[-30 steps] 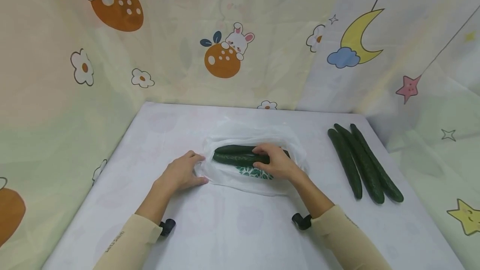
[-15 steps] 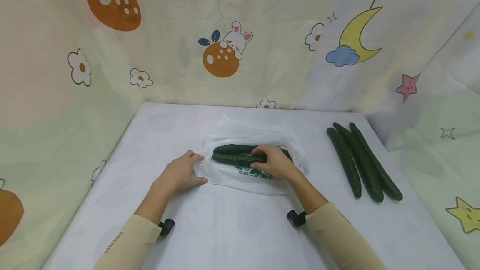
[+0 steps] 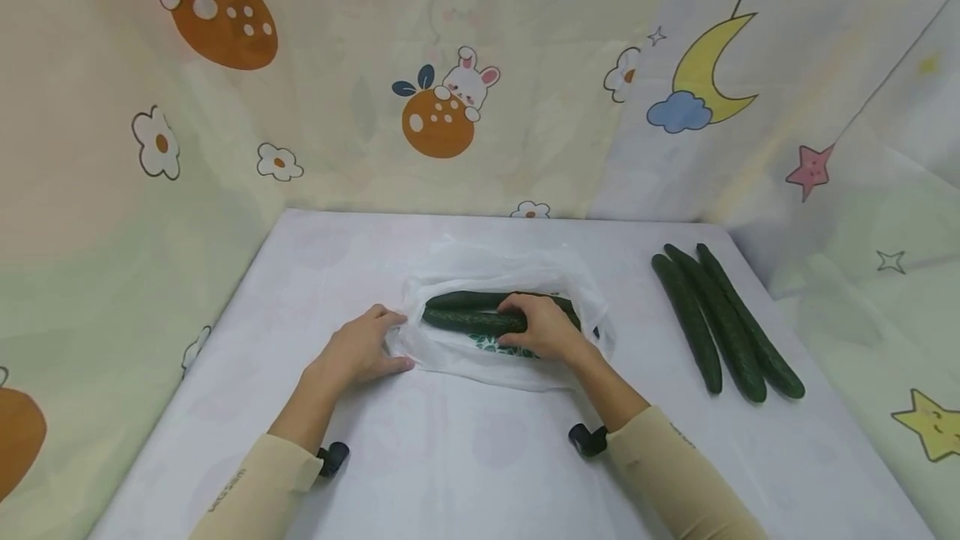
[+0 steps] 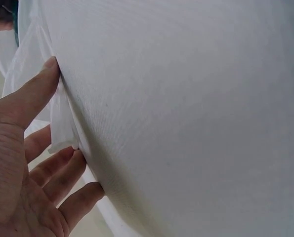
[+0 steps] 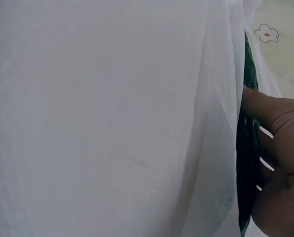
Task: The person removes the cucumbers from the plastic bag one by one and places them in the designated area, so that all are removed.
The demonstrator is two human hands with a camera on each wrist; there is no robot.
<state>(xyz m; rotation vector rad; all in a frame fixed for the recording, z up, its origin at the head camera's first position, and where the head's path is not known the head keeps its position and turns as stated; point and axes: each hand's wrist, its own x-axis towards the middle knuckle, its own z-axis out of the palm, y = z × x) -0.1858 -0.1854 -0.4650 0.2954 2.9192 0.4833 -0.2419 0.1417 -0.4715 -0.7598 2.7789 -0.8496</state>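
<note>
One printed cloth backdrop (image 3: 337,40) at rear and sides, bunnies, moon, stars. White-covered counter (image 3: 465,465) in front of it. White plastic bag (image 3: 450,369) lies mid-counter, mouth open upward. Three loose cucumbers (image 3: 723,319) at right, well apart from bag, seen only in head view. Two bagged cucumbers (image 3: 465,323) inside the bag, side by side. Right hand (image 3: 551,327) over them: grip clamped on the nearer one, thumb on near side, fingers curled over the far side. Left hand (image 3: 363,344) at bag's left edge: grip apart, thumb and fingertips touching the plastic.

Left wrist view adds the palm side and loose film between thumb and fingers; head view shows only the back of that hand. Right wrist view adds the thumb lying along the dark green skin, bag wall just beside it.

Bagged pair: long axis left to right, ends pointing left visible. Loose three: far-left to near-right, slightly fanned at near ends.

Right hand covers part of the pair, right ends hard to make out. Right hand cut off by frame edge in right wrist view. Green leaf print (image 3: 498,346) on bag partly hidden by thumb.
</note>
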